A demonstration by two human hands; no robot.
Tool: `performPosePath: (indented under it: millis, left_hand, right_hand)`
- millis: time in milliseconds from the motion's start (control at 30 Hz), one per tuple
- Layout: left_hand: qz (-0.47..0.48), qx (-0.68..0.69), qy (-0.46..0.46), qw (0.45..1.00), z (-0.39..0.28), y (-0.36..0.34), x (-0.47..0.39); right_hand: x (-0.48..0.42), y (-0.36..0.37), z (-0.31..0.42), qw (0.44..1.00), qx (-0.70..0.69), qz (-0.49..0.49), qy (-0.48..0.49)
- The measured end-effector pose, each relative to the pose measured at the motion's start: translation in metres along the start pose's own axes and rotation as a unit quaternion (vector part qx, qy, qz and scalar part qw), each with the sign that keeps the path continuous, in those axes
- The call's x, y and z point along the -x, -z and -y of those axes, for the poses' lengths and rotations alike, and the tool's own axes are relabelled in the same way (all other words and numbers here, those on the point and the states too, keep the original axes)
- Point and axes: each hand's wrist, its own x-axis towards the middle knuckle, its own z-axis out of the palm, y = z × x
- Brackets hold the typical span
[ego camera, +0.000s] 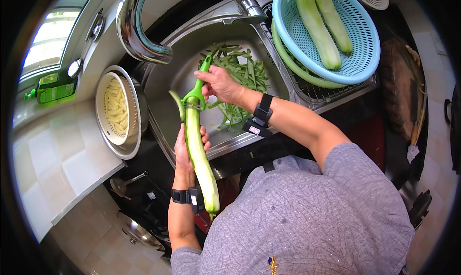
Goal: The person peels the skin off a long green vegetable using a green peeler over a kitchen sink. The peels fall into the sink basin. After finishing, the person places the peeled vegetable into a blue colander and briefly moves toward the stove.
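Note:
My left hand grips a long pale-green gourd, much of its skin pared off, with dark green strips left along the side. The gourd's stem end points down towards my body. In my right hand is a bright green Y-shaped peeler, its blade lying across the gourd's far end. A curl of peel stands off beside the blade. Below both hands is a stainless steel sink, where a heap of green peelings lies on the bottom.
A chrome faucet arches over the sink's left part. Two peeled gourds lie in a blue colander, stacked on a green basket. At left, a white basket of cut pale strips sits in a metal bowl. A wooden chopping board is at right.

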Motion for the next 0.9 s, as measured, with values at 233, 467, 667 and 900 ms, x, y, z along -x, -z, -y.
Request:
performPosePath:
  millis: [233, 467, 667, 900]
  left_hand:
    - [0.013, 0.010, -0.022, 1.000, -0.002, -0.009, 0.010]
    - [0.029, 0.046, -0.026, 0.998, -0.001, -0.010, -0.001]
    - [0.006, 0.026, -0.021, 0.999, 0.000, -0.006, -0.001]
    - [0.017, 0.035, -0.004, 0.999, 0.000, -0.012, -0.005]
  right_hand:
    - [-0.019, 0.045, 0.021, 0.984, -0.024, -0.140, 0.107]
    - [-0.003, 0.009, 0.009, 1.000, -0.025, -0.011, 0.007]
    - [-0.004, 0.032, 0.027, 0.994, -0.036, -0.089, 0.059]
    - [-0.009, 0.032, 0.015, 0.996, 0.003, -0.061, 0.067]
